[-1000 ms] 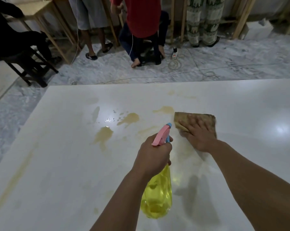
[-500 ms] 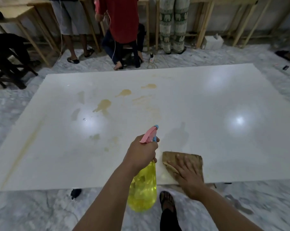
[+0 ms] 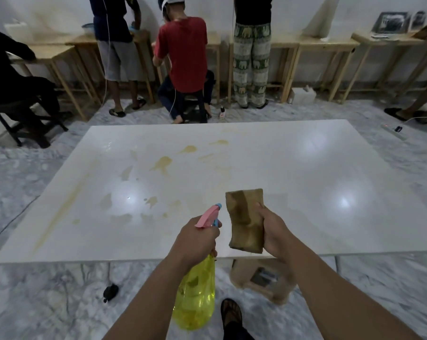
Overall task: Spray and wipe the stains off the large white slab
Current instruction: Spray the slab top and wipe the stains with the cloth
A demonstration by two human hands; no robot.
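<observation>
The large white slab (image 3: 293, 173) lies flat and low, filling the middle of the view. Brown stains (image 3: 162, 164) spot its left half, and a long streak runs near its left edge. My left hand (image 3: 195, 240) grips the neck of a yellow spray bottle (image 3: 195, 295) with a pink and blue trigger head, held over the slab's near edge. My right hand (image 3: 273, 231) holds a brown folded cloth (image 3: 245, 219) upright in the air, lifted off the slab, just right of the bottle.
Several people stand or sit at wooden tables (image 3: 315, 45) along the far wall. A dark chair (image 3: 23, 123) stands at the far left. A wooden stool (image 3: 264, 280) sits under the slab's near edge by my sandalled foot (image 3: 230, 312). The floor is grey marble.
I have drawn back from the slab, so more of it shows. My right hand has lifted the cloth off the near edge and now holds it up. The bottle stays in my left hand.
</observation>
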